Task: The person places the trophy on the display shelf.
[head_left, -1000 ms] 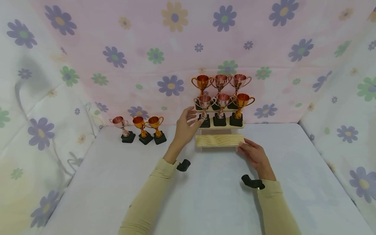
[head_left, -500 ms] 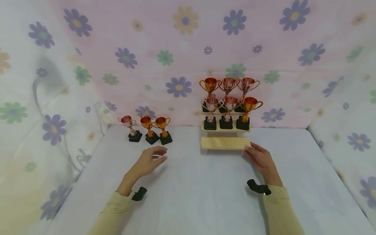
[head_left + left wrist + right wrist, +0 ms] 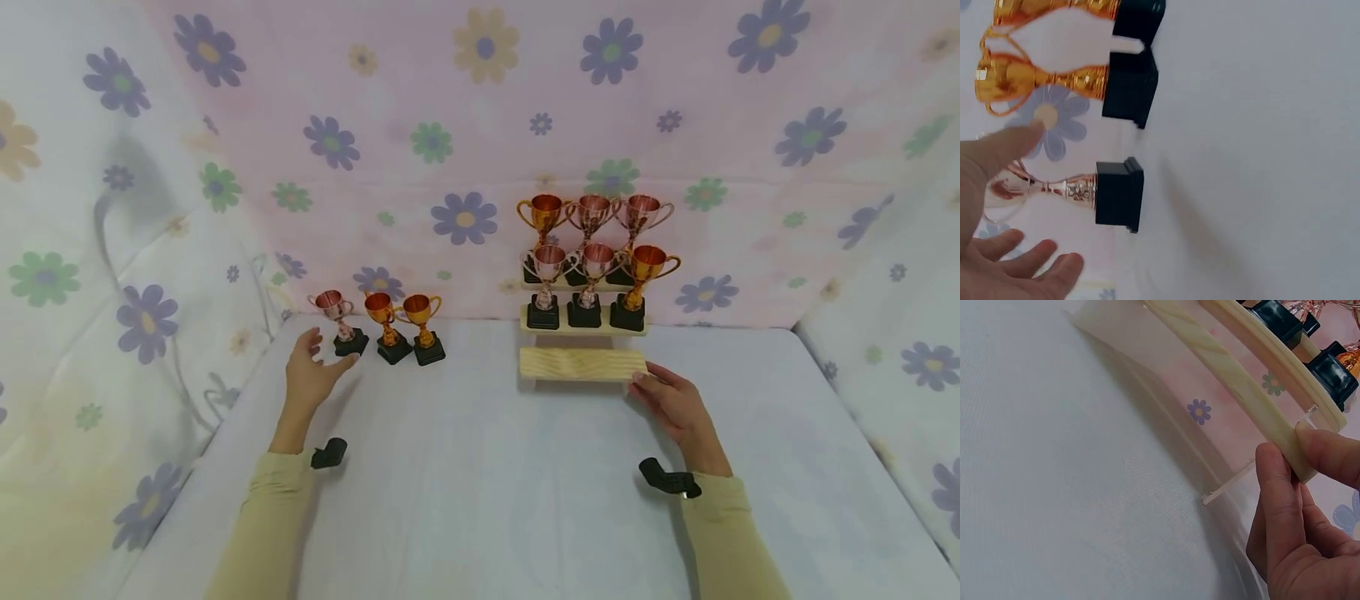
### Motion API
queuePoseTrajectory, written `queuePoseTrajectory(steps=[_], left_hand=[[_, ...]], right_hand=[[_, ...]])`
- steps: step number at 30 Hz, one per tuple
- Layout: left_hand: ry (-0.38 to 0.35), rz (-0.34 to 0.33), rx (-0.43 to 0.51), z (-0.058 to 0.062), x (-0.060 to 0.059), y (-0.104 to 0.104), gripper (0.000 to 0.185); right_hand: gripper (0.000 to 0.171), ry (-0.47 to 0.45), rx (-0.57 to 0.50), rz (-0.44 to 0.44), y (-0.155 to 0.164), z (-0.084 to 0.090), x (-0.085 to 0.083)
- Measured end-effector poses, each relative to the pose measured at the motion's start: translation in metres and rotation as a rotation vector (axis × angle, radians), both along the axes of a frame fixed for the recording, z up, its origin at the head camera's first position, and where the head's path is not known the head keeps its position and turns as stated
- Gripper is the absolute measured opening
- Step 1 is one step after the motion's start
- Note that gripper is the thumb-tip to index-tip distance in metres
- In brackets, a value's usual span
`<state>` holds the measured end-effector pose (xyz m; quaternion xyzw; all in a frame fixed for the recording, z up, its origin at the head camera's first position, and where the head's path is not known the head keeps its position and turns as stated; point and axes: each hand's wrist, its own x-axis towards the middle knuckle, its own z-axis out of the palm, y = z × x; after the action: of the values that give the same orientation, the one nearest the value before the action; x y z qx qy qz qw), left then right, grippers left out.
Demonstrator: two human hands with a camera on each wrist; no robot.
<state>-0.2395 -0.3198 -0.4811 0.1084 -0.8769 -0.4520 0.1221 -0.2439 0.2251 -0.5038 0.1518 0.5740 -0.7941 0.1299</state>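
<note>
My left hand (image 3: 313, 375) is spread around the front of a rose-pink trophy cup (image 3: 344, 325), thumb and fingers apart. In the left wrist view a gap shows between the fingers and that pink trophy (image 3: 1079, 190). Two gold trophies, one in the middle (image 3: 388, 332) and one at the right (image 3: 424, 332), stand beside it on black bases. With thumb and fingers my right hand (image 3: 675, 408) pinches the right end of the lowest wooden step (image 3: 581, 364) of a tiered stand. The right wrist view shows this grip on the step (image 3: 1235, 387).
The middle step (image 3: 585, 330) bears two pink trophies and a gold trophy (image 3: 636, 287). Behind, the top step holds a gold trophy (image 3: 543, 218) and two pink ones. A flowered cloth backdrop (image 3: 465, 142) rises behind the white tabletop (image 3: 480, 483).
My left hand has moved left from the stand's middle step to the pink trophy, its fingers spreading. My right hand keeps hold of the lowest step. The head view has shifted slightly.
</note>
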Motion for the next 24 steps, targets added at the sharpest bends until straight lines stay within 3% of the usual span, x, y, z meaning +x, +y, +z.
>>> queuePoseTrajectory(steps=[4, 9, 13, 15, 20, 24], left_hand=[[0.047, 0.01, 0.163, 0.004, -0.019, -0.008, 0.1], [0.112, -0.013, 0.384, 0.011, -0.038, -0.007, 0.097], [0.144, 0.03, 0.522, 0.012, -0.047, 0.0, 0.093], [0.171, 0.079, 0.559, 0.011, -0.049, 0.005, 0.089], [0.243, 0.199, 0.55, 0.004, -0.05, 0.012, 0.079], [0.314, 0.249, 0.551, 0.0, -0.049, 0.013, 0.063]], right_hand=[[0.079, 0.003, -0.01, -0.005, 0.0, 0.0, -0.001], [0.083, -0.005, -0.01, -0.01, 0.002, -0.001, -0.001], [0.083, -0.011, -0.012, -0.017, 0.004, -0.001, -0.002], [0.084, -0.004, -0.016, -0.015, 0.004, -0.001, -0.003], [0.083, 0.008, -0.024, -0.007, 0.003, -0.002, -0.003], [0.084, 0.0, -0.026, -0.005, 0.002, -0.001, -0.002]])
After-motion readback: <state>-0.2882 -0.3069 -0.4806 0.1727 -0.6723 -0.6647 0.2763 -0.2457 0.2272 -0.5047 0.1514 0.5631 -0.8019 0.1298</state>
